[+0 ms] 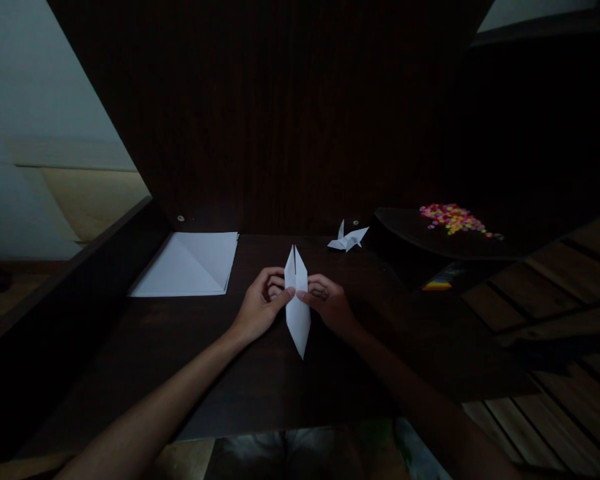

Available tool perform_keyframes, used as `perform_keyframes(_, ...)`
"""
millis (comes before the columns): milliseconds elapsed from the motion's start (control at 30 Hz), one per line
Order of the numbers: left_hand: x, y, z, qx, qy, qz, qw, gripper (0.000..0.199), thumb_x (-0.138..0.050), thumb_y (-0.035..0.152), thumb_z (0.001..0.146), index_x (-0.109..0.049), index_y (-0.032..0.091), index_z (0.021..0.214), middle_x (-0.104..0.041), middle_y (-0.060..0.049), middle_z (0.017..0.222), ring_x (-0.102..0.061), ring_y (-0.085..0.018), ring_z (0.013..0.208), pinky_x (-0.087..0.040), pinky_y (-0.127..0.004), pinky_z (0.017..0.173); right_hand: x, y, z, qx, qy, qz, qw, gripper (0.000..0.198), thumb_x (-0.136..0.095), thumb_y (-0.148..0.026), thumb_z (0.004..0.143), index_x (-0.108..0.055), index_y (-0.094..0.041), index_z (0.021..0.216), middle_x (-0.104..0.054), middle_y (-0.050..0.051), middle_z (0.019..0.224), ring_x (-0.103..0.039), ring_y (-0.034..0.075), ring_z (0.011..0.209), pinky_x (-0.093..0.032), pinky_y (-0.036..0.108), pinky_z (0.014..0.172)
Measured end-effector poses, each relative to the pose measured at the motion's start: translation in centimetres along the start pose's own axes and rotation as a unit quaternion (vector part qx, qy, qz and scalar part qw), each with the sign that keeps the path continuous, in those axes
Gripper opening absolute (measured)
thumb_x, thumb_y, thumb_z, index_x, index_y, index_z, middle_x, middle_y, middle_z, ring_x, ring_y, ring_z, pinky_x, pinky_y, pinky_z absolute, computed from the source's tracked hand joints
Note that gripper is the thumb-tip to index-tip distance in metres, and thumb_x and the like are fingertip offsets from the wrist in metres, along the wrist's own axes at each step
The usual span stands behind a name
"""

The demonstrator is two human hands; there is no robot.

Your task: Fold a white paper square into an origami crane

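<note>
A folded white paper (298,323), long and narrow with a pointed lower end and a slit down its upper half, is held upright over the dark desk. On its left edge my left hand (264,300) is closed, thumb on the front face and fingers curled behind. My right hand (331,305) grips the right edge the same way, its thumb close to the other one. Behind the paper, the fingertips are partly hidden. A finished-looking white origami crane (349,240) stands beyond my right hand, near the back panel.
A stack of white paper sheets (190,265), the top one creased diagonally, lies at the back left of the desk (250,393). Many small colourful pieces (454,219) are heaped on a dark raised shelf (405,223) at right. A tall dark panel (280,120) closes off the back.
</note>
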State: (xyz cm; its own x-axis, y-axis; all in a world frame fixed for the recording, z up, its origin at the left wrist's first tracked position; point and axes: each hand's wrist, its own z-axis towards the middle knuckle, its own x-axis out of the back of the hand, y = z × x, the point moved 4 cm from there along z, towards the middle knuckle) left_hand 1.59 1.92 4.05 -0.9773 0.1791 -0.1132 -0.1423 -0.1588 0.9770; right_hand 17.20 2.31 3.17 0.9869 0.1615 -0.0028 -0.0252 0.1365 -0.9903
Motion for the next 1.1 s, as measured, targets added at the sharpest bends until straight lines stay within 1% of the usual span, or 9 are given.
perform_keyframes(100,0.2,0.1,0.1,-0.002,0.018,0.002,1.0,0.036,-0.071,0.035,0.077,-0.055,0.017,0.105,-0.061,0.0,0.082,-0.055,-0.008,0.066,-0.044,-0.02,0.063,-0.1,0.0,-0.1,0.001,-0.011,0.003,1.0,0.03,-0.076,-0.035,0.068,-0.06,-0.02,0.088,-0.061,-0.003,0.066,-0.059,0.013,0.062,-0.045,0.025,0.059)
perform_keyframes(233,0.4,0.1,0.2,0.002,0.026,0.004,1.0,0.034,-0.072,0.037,0.075,-0.057,0.016,0.098,-0.062,0.0,0.079,-0.056,-0.01,0.066,-0.044,-0.021,0.061,-0.2,-0.1,-0.2,-0.004,-0.022,0.016,1.0,0.034,-0.076,-0.034,0.067,-0.056,-0.021,0.092,-0.058,-0.006,0.063,-0.056,0.012,0.057,-0.043,0.024,0.055)
perform_keyframes(433,0.2,0.5,0.2,0.01,0.017,0.009,1.0,0.028,-0.073,0.036,0.072,-0.057,0.016,0.084,-0.059,0.003,0.068,-0.054,-0.009,0.058,-0.043,-0.021,0.056,-0.6,0.2,-0.4,-0.051,-0.05,0.055,0.996,0.039,-0.076,-0.038,0.068,-0.053,-0.022,0.096,-0.063,-0.004,0.067,-0.062,0.015,0.059,-0.048,0.028,0.059)
perform_keyframes(567,0.1,0.6,0.1,0.024,0.006,0.021,0.999,0.026,-0.071,0.036,0.072,-0.057,0.016,0.081,-0.058,0.004,0.065,-0.054,-0.009,0.056,-0.043,-0.021,0.056,-0.7,0.0,-0.2,-0.052,-0.034,0.056,0.997,0.033,-0.072,-0.045,0.071,-0.055,-0.022,0.088,-0.067,-0.002,0.069,-0.064,0.017,0.063,-0.049,0.029,0.061)
perform_keyframes(667,0.1,0.6,0.1,0.029,0.004,0.034,0.999,0.023,-0.071,0.034,0.072,-0.058,0.016,0.078,-0.057,0.005,0.062,-0.054,-0.01,0.056,-0.042,-0.021,0.056,-0.6,-0.2,-0.2,-0.043,-0.016,0.038,0.998,0.032,-0.073,-0.047,0.07,-0.056,-0.021,0.08,-0.067,-0.002,0.07,-0.064,0.017,0.066,-0.048,0.027,0.061)
perform_keyframes(733,0.0,0.5,0.0,0.035,-0.004,0.035,0.999,0.021,-0.07,0.034,0.073,-0.058,0.016,0.077,-0.057,0.004,0.061,-0.054,-0.01,0.055,-0.042,-0.021,0.056,-0.5,-0.3,-0.2,-0.044,-0.014,0.032,0.998,0.033,-0.073,-0.048,0.069,-0.057,-0.021,0.078,-0.067,-0.002,0.07,-0.063,0.016,0.066,-0.048,0.027,0.06)
perform_keyframes(967,-0.6,0.1,-0.1,0.047,-0.032,0.028,0.998,0.028,-0.069,0.043,0.076,-0.061,0.016,0.077,-0.058,0.004,0.061,-0.054,-0.01,0.055,-0.043,-0.021,0.054,-0.7,-0.2,-0.4,-0.035,-0.008,-0.01,0.999,0.034,-0.064,-0.053,0.077,-0.056,-0.02,0.073,-0.062,-0.003,0.064,-0.057,0.013,0.057,-0.043,0.024,0.053)
perform_keyframes(1033,-0.9,0.0,-0.2,0.054,-0.041,0.021,0.997,0.031,-0.069,0.045,0.076,-0.06,0.016,0.076,-0.057,0.004,0.059,-0.053,-0.01,0.052,-0.042,-0.021,0.052,-0.8,-0.3,-0.5,-0.029,0.003,-0.015,0.999,0.034,-0.062,-0.052,0.079,-0.055,-0.02,0.074,-0.06,-0.003,0.061,-0.056,0.012,0.054,-0.041,0.023,0.05)
perform_keyframes(1100,-1.1,0.0,-0.3,0.061,-0.048,0.012,0.997,0.032,-0.069,0.046,0.076,-0.058,0.016,0.075,-0.057,0.004,0.058,-0.053,-0.01,0.051,-0.042,-0.021,0.051,-1.1,-0.3,-0.7,-0.038,0.008,-0.003,0.999,0.033,-0.061,-0.053,0.08,-0.053,-0.021,0.077,-0.058,-0.005,0.057,-0.055,0.013,0.05,-0.04,0.023,0.047)
